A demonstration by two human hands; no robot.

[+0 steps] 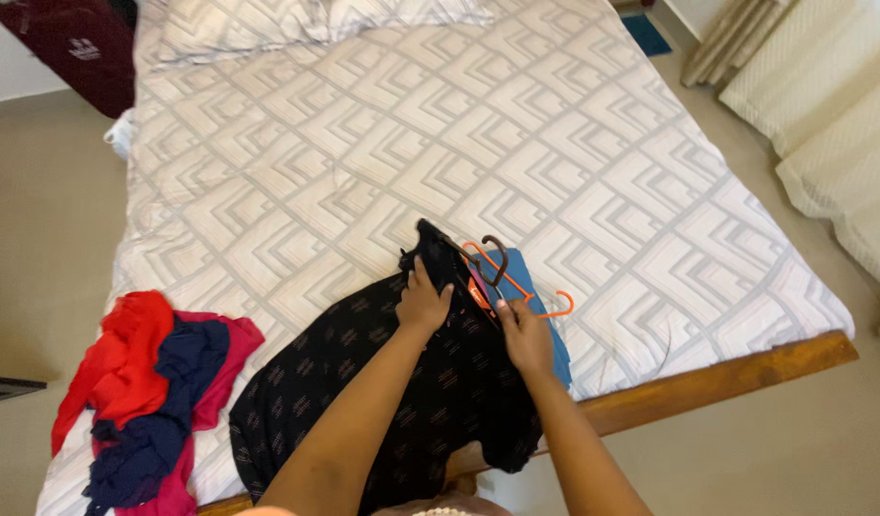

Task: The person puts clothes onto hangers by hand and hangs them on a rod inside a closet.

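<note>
A black garment with small printed marks [363, 382] lies spread over the near edge of the bed [554, 143]. My left hand [423, 304] grips its neck end. My right hand [524, 334] holds the garment's shoulder together with the hangers. A dark hanger hook [498, 258] sticks up above the neck. An orange hanger [540, 304] lies beside it, over a folded blue cloth [531, 277].
A pile of red, navy and pink clothes [148, 392] sits at the bed's near left. Pillows [296, 24] lie at the head. A maroon suitcase [72, 48] stands far left. Cream curtains [822, 105] hang at right. A wooden bed frame [727, 377] edges the mattress.
</note>
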